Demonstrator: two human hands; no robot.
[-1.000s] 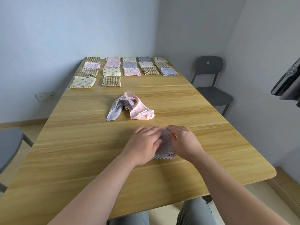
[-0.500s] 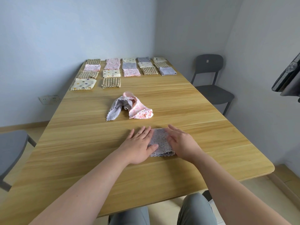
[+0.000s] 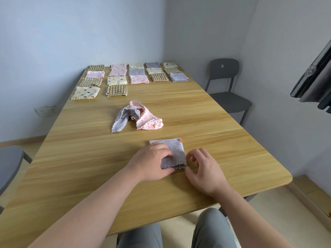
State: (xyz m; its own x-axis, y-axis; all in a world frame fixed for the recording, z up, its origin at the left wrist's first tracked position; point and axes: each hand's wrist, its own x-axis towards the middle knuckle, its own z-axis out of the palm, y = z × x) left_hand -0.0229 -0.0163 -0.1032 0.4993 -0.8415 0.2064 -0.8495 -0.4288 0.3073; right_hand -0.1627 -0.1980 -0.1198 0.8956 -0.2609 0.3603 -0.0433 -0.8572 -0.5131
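- A small room is shown from above, with pale blue-grey walls point(image 3: 71, 33) meeting in a corner.
- A long light wooden table point(image 3: 89, 158) fills most of the view.
- A grey chair point(image 3: 227, 81) is placed at the table's right side; a small label on its back is too small to be read.
- A second grey chair point(image 3: 9, 163) is cut off by the left edge.
- A dark object point(image 3: 313, 81) is cut off at the right edge and cannot be identified.
- Folded patterned cloths point(image 3: 125, 76) are laid in rows at the far end.
- Two crumpled cloths point(image 3: 138, 115), lilac and pink, are heaped mid-table.
- A folded lilac cloth point(image 3: 176, 151) is laid flat near the front edge; an orange tag at its far corner cannot be read.
- Its near left edge is gripped by the left hand point(image 3: 152, 162), and part of it is hidden beneath.
- The right hand point(image 3: 204, 169) is held just beside it, fingers loosely curled, nothing grasped; contact cannot be made out.
- A wall socket point(image 3: 47, 110) is seen low on the left.
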